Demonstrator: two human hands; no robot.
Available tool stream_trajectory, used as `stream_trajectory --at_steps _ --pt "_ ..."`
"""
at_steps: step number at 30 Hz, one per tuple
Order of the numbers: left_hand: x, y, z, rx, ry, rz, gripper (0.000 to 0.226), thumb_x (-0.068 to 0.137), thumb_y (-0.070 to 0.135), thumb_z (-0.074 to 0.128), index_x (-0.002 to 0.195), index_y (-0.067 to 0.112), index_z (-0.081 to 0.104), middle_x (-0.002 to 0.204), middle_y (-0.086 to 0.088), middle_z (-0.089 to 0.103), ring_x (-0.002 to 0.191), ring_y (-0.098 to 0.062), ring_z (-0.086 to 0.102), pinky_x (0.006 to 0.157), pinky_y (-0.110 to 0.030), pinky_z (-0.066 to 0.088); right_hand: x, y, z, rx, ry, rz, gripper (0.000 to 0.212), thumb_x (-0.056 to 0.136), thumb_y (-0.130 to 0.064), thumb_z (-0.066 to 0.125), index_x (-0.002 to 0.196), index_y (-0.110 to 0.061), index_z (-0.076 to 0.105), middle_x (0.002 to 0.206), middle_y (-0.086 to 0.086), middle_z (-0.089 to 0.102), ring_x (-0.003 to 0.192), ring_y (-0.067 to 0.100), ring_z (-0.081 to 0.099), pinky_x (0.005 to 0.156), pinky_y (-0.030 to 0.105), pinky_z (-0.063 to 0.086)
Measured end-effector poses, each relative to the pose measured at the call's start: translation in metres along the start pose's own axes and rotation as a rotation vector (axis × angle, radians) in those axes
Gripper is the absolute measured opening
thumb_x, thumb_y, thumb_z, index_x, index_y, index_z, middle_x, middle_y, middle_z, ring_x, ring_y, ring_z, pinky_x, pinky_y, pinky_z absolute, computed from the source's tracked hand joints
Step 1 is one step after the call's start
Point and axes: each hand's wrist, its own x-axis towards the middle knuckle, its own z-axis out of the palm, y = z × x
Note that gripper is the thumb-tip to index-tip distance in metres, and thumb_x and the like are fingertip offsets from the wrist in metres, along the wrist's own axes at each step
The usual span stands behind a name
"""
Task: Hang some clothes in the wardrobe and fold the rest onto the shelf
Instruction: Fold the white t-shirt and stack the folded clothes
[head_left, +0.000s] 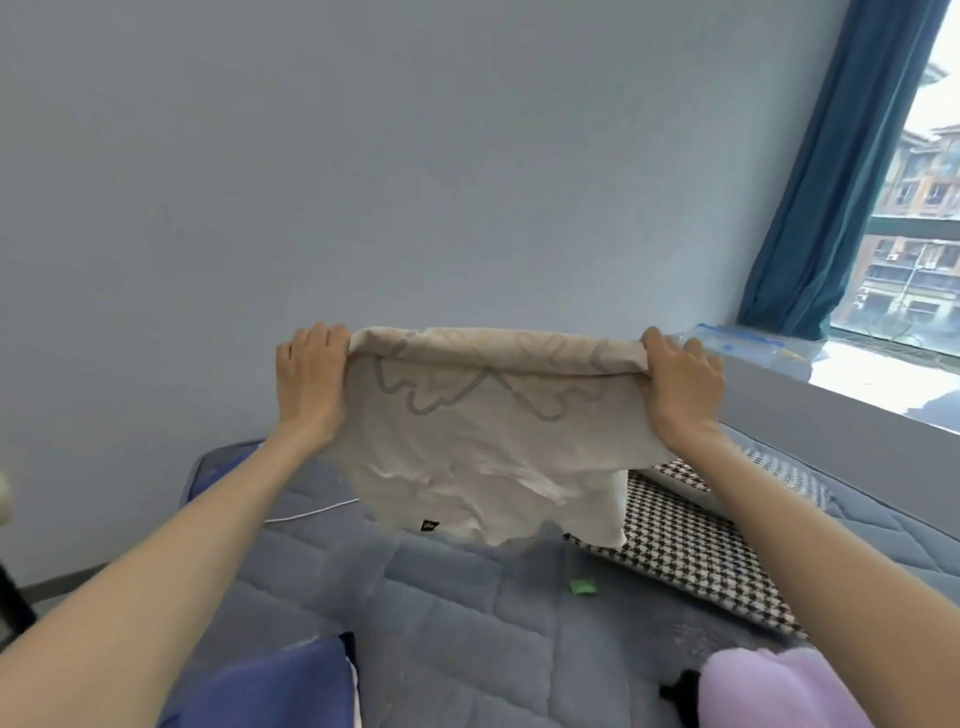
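Aloft over the bed, a cream cotton top with a grey looping print (483, 441) is stretched between two hands.

At the near left lies a dark blue piece of fabric (270, 686) on the quilted grey-blue bed cover (441, 613), with a thin white cord (311, 512) farther back. The left hand (311, 374) grips the top's rolled upper edge at its left corner, fingers curled over it. The garment hangs crumpled below, clear of the bed, a small black label near its lower hem. The right hand (683, 387) clamps the opposite corner the same way. Under it a black-and-white houndstooth garment (691, 551) lies flat on the bed, a small green scrap (583, 586) just beside it. A lilac fabric (779, 691) sits near right; a blue curtain (831, 171) hangs by the window (919, 234).
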Motion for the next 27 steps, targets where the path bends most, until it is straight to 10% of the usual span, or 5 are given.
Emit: stream_trajectory --at_steps 13,21,27 --pt "0.007 0.006 -0.038 0.033 -0.005 0.136 0.018 0.086 -0.003 0.048 0.101 0.004 0.056 0.098 -0.019 0.053 0.095 -0.036 0.047 0.073 -0.038 0.025 -0.005 0.026 -0.05 0.002 -0.041 0.146 0.022 0.085 -0.005 0.049 0.103 -0.016 0.05 0.098 0.014 0.062 0.105 0.033 0.046 0.082 0.04 0.028" --pt "0.001 0.019 -0.047 -0.31 -0.887 0.124 0.016 0.072 0.032 0.051 0.08 0.018 0.056 0.089 -0.005 0.063 0.084 -0.017 0.053 0.066 -0.028 0.036 -0.029 0.06 -0.06 0.088 -0.392 0.296 0.012 0.076 -0.024 0.051 0.085 -0.019 0.058 0.096 0.009 0.065 0.086 0.028 0.057 0.073 0.031 0.038" --pt "-0.02 0.033 -0.018 -0.202 -0.876 0.053 0.037 0.059 0.051 0.05 0.053 0.018 0.037 0.052 0.002 0.035 0.049 -0.014 0.034 0.046 -0.026 0.027 -0.045 0.059 -0.02 0.015 -0.544 0.278 0.017 0.081 -0.035 0.049 0.088 -0.02 0.052 0.113 0.011 0.064 0.102 0.031 0.059 0.072 0.032 0.037"
